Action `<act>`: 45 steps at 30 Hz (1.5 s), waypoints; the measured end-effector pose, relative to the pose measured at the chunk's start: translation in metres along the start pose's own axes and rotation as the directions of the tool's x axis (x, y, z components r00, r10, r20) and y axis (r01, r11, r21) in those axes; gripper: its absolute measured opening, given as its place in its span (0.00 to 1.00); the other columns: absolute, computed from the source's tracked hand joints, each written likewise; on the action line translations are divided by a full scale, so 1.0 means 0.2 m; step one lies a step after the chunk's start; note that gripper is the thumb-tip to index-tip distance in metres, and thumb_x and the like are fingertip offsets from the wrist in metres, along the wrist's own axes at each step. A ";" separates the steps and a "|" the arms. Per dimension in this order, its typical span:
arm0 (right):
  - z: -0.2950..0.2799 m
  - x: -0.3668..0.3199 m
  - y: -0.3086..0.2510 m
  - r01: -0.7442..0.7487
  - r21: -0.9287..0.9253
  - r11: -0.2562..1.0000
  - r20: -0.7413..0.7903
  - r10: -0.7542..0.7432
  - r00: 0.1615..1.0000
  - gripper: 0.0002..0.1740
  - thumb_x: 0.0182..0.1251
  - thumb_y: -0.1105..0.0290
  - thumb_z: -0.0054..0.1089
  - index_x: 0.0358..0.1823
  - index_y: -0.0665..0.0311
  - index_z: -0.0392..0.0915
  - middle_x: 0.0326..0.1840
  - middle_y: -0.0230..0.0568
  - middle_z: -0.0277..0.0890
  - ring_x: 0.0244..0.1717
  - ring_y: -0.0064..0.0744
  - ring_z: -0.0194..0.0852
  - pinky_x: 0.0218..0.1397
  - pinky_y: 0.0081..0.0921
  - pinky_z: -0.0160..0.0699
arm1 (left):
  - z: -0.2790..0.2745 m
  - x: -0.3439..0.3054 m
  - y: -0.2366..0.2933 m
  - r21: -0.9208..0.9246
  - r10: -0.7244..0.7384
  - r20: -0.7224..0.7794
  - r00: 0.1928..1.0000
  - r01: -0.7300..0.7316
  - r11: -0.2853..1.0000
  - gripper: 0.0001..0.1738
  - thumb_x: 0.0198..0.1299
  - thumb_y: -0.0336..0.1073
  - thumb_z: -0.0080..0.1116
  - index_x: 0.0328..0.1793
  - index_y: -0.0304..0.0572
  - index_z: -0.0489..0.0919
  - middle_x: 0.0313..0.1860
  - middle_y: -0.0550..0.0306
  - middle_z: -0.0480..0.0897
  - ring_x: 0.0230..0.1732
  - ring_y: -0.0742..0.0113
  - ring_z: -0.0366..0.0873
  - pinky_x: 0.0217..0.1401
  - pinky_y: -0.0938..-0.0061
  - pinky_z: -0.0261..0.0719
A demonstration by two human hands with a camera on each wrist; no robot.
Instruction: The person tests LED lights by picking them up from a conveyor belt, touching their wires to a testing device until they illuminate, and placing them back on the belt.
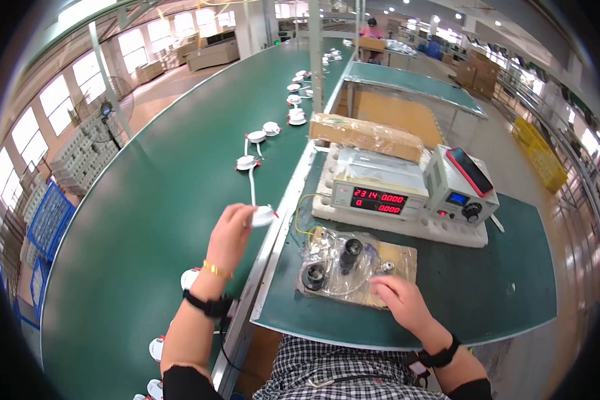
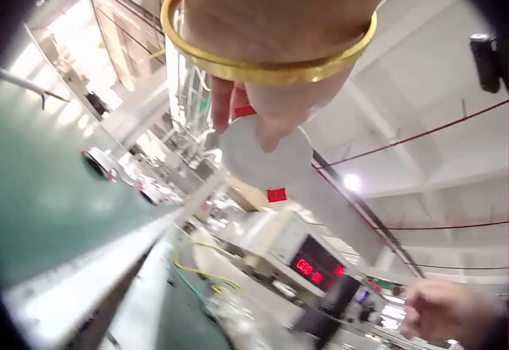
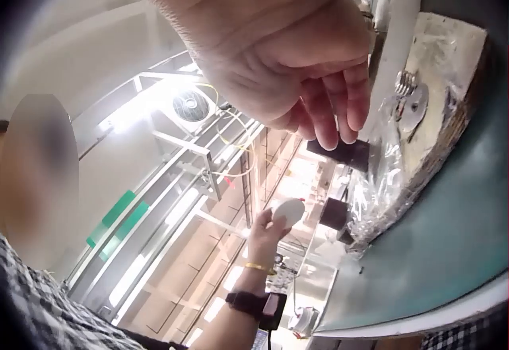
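Note:
Over the green conveyor belt [image 1: 180,173], near its metal rail, my left hand [image 1: 227,233] pinches a round white downlight [image 1: 264,216] with red clips. Seen from the left wrist, the thumb lies across the pale face of the downlight [image 2: 258,159], and two red clips stick out at its edge. My right hand [image 1: 405,303] is over the front right of a plastic-wrapped board [image 1: 407,257], fingers loosely bent and holding nothing. On that board stand a tall black lamp socket [image 1: 351,255], a lower black socket [image 1: 313,275] and a small metal fitting [image 1: 387,267].
A power meter [image 1: 380,200] with red digits sits in white foam behind the board. Right of it, a box with a dial [image 1: 457,187] carries a red-edged phone [image 1: 470,171]. More downlights [image 1: 248,163] line the belt. A long carton [image 1: 367,137] lies behind the meter.

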State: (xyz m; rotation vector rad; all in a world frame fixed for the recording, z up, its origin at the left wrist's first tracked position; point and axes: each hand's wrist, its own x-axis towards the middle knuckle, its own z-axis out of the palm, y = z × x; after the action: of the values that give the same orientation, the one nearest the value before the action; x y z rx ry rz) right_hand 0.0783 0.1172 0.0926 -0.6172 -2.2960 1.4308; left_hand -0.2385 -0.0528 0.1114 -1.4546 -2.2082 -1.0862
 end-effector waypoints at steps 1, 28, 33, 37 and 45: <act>0.01 0.03 -0.03 0.020 0.013 1.000 0.012 -0.020 1.000 0.13 0.70 0.70 0.49 0.50 0.67 0.78 0.41 0.44 0.81 0.42 0.31 0.80 0.45 0.24 0.76 | -0.01 -0.06 0.11 0.005 0.129 -0.029 0.991 -0.129 0.992 0.25 0.45 0.14 0.56 0.52 0.41 0.77 0.50 0.48 0.77 0.51 0.49 0.77 0.52 0.68 0.78; 0.01 -0.22 -0.07 -0.058 0.220 0.974 -0.135 0.090 0.987 0.11 0.71 0.69 0.50 0.43 0.68 0.78 0.26 0.33 0.76 0.25 0.17 0.74 0.23 0.15 0.69 | 0.44 -0.23 0.90 -0.737 -0.064 0.533 0.843 0.501 0.455 0.05 0.64 0.31 0.56 0.39 0.37 0.78 0.34 0.64 0.79 0.34 0.76 0.75 0.39 0.81 0.74; 0.02 -0.21 -0.08 0.091 0.284 0.955 -0.297 -0.002 0.955 0.11 0.72 0.70 0.48 0.43 0.69 0.78 0.25 0.33 0.75 0.21 0.15 0.69 0.23 0.14 0.68 | 0.54 -0.32 0.87 -0.821 -0.007 0.531 0.848 0.516 0.245 0.09 0.68 0.35 0.52 0.48 0.37 0.76 0.41 0.62 0.79 0.44 0.74 0.77 0.49 0.78 0.76; -0.02 -0.18 -0.05 0.155 0.355 0.922 -0.434 0.016 0.901 0.11 0.73 0.70 0.48 0.43 0.71 0.77 0.25 0.32 0.73 0.20 0.13 0.66 0.23 0.13 0.68 | 0.52 -0.47 0.79 -0.750 -0.159 0.642 0.750 0.658 0.073 0.20 0.70 0.38 0.48 0.61 0.31 0.70 0.56 0.52 0.75 0.55 0.65 0.76 0.59 0.70 0.76; -0.01 -0.15 -0.03 0.141 0.348 0.927 -0.491 0.052 0.870 0.12 0.74 0.67 0.48 0.42 0.70 0.76 0.25 0.32 0.74 0.19 0.12 0.66 0.21 0.10 0.66 | 0.64 -0.67 0.92 -0.538 0.033 0.836 0.547 0.831 -0.140 0.23 0.67 0.36 0.55 0.63 0.30 0.67 0.54 0.53 0.79 0.52 0.67 0.79 0.54 0.76 0.80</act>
State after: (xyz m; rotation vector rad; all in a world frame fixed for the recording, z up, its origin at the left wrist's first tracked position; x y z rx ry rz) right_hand 0.1031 0.0997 0.0970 -0.7037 -1.5795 1.4327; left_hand 0.0044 -0.0108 0.0248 -1.3803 -2.3764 -3.5859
